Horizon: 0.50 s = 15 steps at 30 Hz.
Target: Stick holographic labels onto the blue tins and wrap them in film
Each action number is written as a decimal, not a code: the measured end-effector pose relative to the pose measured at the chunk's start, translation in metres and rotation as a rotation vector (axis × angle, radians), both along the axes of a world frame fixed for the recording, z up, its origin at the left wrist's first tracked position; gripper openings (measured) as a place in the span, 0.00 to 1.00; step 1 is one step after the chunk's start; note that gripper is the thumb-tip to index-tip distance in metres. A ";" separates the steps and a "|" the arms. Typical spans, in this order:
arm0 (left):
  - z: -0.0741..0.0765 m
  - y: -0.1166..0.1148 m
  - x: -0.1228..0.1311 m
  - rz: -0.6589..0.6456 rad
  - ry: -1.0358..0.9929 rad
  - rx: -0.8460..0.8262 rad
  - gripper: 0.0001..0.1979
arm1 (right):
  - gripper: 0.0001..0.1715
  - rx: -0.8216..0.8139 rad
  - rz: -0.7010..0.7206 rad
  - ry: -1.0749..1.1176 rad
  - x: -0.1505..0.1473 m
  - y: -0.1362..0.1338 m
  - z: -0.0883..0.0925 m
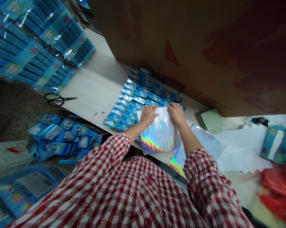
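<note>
A shiny holographic sheet (158,136) lies before me at the table's front edge, its far end over rows of small blue boxes (135,104). At its far left corner my left hand (149,114) has closed fingers on the edge. My right hand (176,113) pinches the far right corner. Part of the rows is hidden under the sheet and hands. Another holographic sheet (204,142) rests to the right, beside my right forearm.
Scissors (58,99) lie at the table's left edge. Below stands a carton of blue packets (62,136). Wrapped blue packs (38,47) are stacked at left. A large cardboard box (192,57) stands behind. White sheets (243,148) and a blue box (277,144) are at right.
</note>
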<state>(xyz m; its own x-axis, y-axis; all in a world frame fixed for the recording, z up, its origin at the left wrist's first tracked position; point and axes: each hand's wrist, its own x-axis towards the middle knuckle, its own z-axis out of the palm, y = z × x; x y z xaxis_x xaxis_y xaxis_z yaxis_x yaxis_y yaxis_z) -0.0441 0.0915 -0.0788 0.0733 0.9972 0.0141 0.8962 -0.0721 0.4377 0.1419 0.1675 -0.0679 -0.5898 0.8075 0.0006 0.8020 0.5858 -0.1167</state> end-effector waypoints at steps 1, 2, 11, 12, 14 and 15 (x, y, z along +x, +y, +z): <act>-0.001 0.000 0.000 0.001 -0.003 0.002 0.24 | 0.19 -0.003 0.005 0.010 0.000 0.001 -0.002; -0.001 0.000 0.000 0.003 -0.007 0.003 0.24 | 0.19 0.000 0.009 0.024 0.001 0.001 -0.005; -0.002 0.001 -0.001 0.016 -0.060 -0.012 0.23 | 0.18 0.048 0.052 0.033 0.013 -0.010 0.010; -0.002 0.001 -0.001 0.016 -0.066 -0.011 0.23 | 0.17 0.044 0.046 -0.004 0.015 -0.015 0.022; -0.001 0.002 -0.001 0.013 -0.084 -0.013 0.23 | 0.16 0.046 0.029 -0.060 0.018 -0.027 0.053; -0.001 0.002 0.000 0.013 -0.094 -0.016 0.23 | 0.15 0.053 0.016 -0.064 0.020 -0.033 0.069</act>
